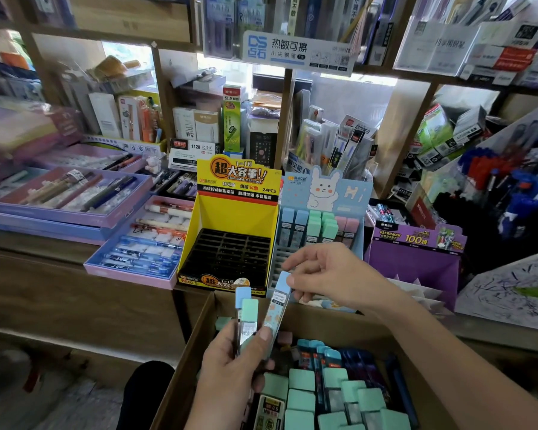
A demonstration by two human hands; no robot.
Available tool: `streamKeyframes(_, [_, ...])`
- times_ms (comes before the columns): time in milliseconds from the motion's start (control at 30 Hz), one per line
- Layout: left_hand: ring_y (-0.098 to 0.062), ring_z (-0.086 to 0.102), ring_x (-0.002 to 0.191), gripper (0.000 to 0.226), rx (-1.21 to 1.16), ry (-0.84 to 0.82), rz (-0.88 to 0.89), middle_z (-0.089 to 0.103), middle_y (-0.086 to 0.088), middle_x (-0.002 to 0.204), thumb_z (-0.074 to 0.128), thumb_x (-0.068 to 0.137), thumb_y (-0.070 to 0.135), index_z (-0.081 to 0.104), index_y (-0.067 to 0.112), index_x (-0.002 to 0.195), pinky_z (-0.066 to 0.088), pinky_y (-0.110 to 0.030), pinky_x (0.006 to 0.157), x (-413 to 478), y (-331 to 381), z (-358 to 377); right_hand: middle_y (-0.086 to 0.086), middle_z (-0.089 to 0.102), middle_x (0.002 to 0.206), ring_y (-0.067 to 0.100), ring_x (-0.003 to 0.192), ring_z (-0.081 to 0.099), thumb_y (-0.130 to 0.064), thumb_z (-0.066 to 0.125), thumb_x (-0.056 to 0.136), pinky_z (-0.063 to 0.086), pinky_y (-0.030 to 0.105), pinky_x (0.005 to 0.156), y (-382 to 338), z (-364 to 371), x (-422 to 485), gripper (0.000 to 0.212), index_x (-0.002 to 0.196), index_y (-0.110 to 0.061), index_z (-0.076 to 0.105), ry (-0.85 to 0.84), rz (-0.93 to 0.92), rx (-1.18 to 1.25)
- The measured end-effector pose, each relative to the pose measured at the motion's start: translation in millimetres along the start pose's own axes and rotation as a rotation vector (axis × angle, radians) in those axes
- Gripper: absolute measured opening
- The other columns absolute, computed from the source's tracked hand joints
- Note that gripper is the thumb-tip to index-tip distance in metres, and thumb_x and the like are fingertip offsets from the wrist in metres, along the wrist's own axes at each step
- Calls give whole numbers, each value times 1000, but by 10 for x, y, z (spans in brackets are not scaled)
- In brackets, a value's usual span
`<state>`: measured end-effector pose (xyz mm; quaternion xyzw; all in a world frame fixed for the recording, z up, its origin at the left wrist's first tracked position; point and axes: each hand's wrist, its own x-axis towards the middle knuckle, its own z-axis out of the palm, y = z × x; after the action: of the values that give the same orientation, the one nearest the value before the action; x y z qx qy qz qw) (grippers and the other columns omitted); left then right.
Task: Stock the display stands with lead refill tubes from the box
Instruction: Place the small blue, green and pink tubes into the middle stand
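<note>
My left hand (230, 370) grips a small bundle of lead refill tubes (246, 318) with blue and green caps, above the cardboard box (196, 342). My right hand (333, 274) pinches the blue cap of one tube (280, 297) at the bundle's right side; its lower end still lies under my left thumb. The box holds many more tubes, mostly green-capped (302, 398). Behind it stands a yellow display stand (233, 218) whose black slots show no tubes, and a light blue bunny stand (320, 212) with blue, green and pink tubes in its back rows.
A purple display stand (416, 259) sits to the right of the bunny stand. Trays of pens (137, 243) lie to the left on the wooden counter (59, 283). Shelves crowded with stationery rise behind. A dark shape, maybe a knee (146, 392), shows below left.
</note>
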<state>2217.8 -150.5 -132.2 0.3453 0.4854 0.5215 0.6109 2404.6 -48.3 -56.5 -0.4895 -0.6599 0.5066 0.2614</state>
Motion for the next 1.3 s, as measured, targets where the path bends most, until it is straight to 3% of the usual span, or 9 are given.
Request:
streamKeyframes(167, [-15, 63, 61, 13, 23, 44, 3, 74, -4, 77, 65, 95, 17, 75, 24, 100, 44, -27, 45, 4, -15, -20, 16, 78, 82, 18, 77, 76, -4, 73, 94, 59, 22, 70, -97, -91, 0, 14, 107, -9, 74, 65, -16, -22])
streamKeyframes(267, [-14, 61, 57, 8, 48, 91, -17, 70, -4, 74, 66, 94, 19, 75, 20, 94, 44, -25, 45, 32, -37, -54, 8, 79, 83, 19, 77, 77, -7, 76, 91, 60, 23, 72, -209, -178, 27, 13, 102, -14, 77, 171, -42, -55])
streamKeyframes(400, [-16, 57, 54, 9, 31, 98, -52, 68, -5, 70, 66, 95, 23, 73, 18, 92, 40, -24, 43, 51, -36, -52, 2, 79, 79, 19, 73, 77, -10, 81, 87, 64, 38, 82, -341, -298, 152, 14, 87, -23, 78, 382, -138, -172])
streamKeyframes(567, [-18, 55, 52, 12, -23, 100, -90, 68, -8, 70, 62, 98, 21, 73, 16, 95, 35, -25, 41, 79, -33, -47, -10, 75, 77, 11, 71, 74, -13, 79, 89, 63, 35, 82, -395, -386, 420, 11, 93, -24, 79, 555, -249, -379])
streamKeyframes(733, [-17, 54, 51, 23, -67, 70, -112, 70, -6, 70, 59, 99, 21, 76, 25, 84, 35, -25, 40, 78, -7, -53, -10, 71, 82, -5, 71, 62, -14, 77, 91, 46, 6, 70, -414, -424, 599, 15, 105, -12, 81, 531, -225, -598])
streamKeyframes(933, [-17, 53, 50, 30, -78, 54, -116, 73, -7, 72, 54, 101, 16, 76, 24, 82, 35, -25, 40, 80, 25, -52, 2, 80, 100, 7, 81, 65, -13, 76, 91, 48, 20, 85, -480, -423, 654, 16, 105, -10, 82, 452, -200, -719])
streamKeyframes(1067, [-17, 52, 48, 34, -64, 46, -104, 72, -6, 70, 52, 101, 10, 75, 23, 79, 33, -24, 40, 78, 28, -40, 1, 80, 99, 4, 78, 64, -13, 77, 89, 46, 12, 81, -513, -434, 710, 15, 103, -12, 83, 403, -198, -743])
streamKeyframes(1167, [-17, 51, 48, 35, -59, 35, -108, 72, -6, 70, 51, 101, 9, 76, 23, 79, 32, -24, 39, 73, 43, -36, 1, 80, 95, -5, 70, 61, -13, 78, 88, 40, -1, 63, -501, -411, 773, 13, 100, -12, 83, 381, -185, -745])
streamKeyframes(1300, [-18, 50, 48, 30, -68, 37, -119, 72, -8, 71, 50, 100, 6, 74, 16, 84, 32, -24, 39, 71, 35, -44, 3, 78, 88, 5, 72, 67, -9, 77, 88, 52, 13, 72, -497, -366, 829, 11, 98, -11, 81, 397, -168, -761])
